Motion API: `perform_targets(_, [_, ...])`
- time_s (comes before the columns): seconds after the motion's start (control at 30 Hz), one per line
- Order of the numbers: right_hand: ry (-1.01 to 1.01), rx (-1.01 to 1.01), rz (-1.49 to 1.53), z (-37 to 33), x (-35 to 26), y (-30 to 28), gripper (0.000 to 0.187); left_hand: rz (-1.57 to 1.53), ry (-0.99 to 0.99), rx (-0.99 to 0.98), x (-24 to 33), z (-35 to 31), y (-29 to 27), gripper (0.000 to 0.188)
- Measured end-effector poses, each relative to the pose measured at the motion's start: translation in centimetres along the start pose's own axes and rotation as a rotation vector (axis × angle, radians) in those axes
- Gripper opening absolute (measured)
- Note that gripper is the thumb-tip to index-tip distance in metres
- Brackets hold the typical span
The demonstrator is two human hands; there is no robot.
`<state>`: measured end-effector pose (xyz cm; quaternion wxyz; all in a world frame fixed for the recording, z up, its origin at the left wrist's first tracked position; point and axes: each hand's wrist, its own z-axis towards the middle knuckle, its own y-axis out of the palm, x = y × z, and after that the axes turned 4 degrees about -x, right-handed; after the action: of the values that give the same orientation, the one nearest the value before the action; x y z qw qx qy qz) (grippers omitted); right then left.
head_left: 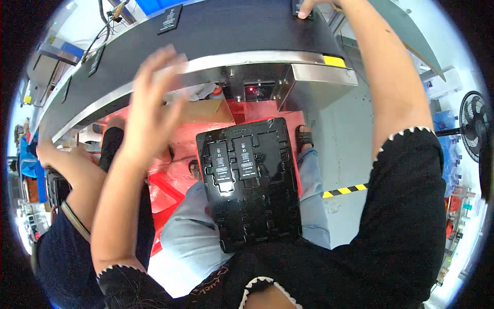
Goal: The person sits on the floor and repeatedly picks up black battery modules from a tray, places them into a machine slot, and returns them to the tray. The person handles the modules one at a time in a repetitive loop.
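My right hand [321, 5] reaches to the far end of the dark conveyor belt [231, 31]. Its fingers are closed on a flat black battery pack [297, 6], which lies at the belt's right end; part of the hand is cut off by the picture's top edge. My left hand [157, 103] hangs in the air before the belt's metal edge, blurred, its fingers spread and holding nothing. On my lap rests a black moulded plastic tray [267, 206]. Two flat battery packs, the left one [221, 162] and the right one [246, 157], lie side by side in its upper left pockets.
More flat packs lie along the belt, one [170, 19] at the back and others [96, 61] further left. A co-worker's arm [77, 170] is at my left. Under the belt stands a cardboard box [206, 110]. A black fan [471, 121] is at far right.
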<state>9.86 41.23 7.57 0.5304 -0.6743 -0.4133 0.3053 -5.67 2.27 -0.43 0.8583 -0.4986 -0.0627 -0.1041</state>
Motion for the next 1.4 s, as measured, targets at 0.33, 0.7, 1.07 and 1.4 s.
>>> perform_targets(0.33, [-0.269,0.547,1.4,-18.3,-7.5,6.9,0.03,-0.079,-0.538,-0.466,-10.6,16.7,2.7,0.093])
perform_targets(0.7, [-0.402,0.356,0.515,-16.1,-17.3,26.3,0.034,0.283,-0.34,-0.363,-2.1,15.2,3.9,0.068])
perform_targets(1.07, [-0.357,0.387,0.528,-22.2,-19.6,30.9,0.055,-0.023,-0.273,-0.334,5.6,10.1,0.8,0.093])
perform_targets(1.4, [-0.353,0.48,0.579,-21.6,-20.2,31.2,0.054,-0.278,-0.177,-0.671,14.8,-20.3,3.4,0.094])
